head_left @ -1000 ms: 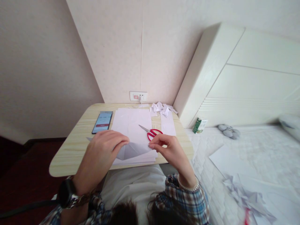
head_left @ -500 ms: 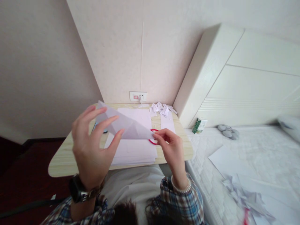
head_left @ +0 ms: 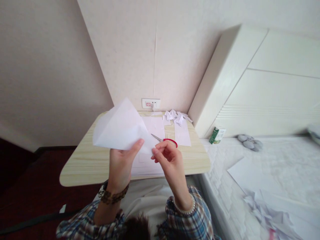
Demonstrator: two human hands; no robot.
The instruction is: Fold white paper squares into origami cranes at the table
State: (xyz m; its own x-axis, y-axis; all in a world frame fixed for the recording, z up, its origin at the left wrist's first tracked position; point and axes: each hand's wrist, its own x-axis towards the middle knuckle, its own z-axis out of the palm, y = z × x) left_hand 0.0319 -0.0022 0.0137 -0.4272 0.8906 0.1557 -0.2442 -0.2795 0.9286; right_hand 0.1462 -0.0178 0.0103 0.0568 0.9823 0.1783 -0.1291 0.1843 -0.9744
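My left hand (head_left: 122,163) grips a folded white paper sheet (head_left: 117,128) by its lower edge and holds it up above the wooden table (head_left: 82,163). My right hand (head_left: 166,158) pinches the sheet's right corner, fingers closed. Red-handled scissors (head_left: 166,140) lie on the table just behind my right hand. A stack of white paper (head_left: 147,166) lies on the table beneath both hands.
Small folded paper pieces (head_left: 176,116) sit at the table's back edge near a wall socket (head_left: 150,103). To the right is a bed with a white headboard (head_left: 250,83), a green carton (head_left: 217,135), grey stones (head_left: 248,141), loose sheets and crumpled paper scraps (head_left: 267,213).
The sheet was pressed flat on the stack, then lifted off the table. My left hand has turned palm-up under it and the sheet now stands higher, hiding the phone.
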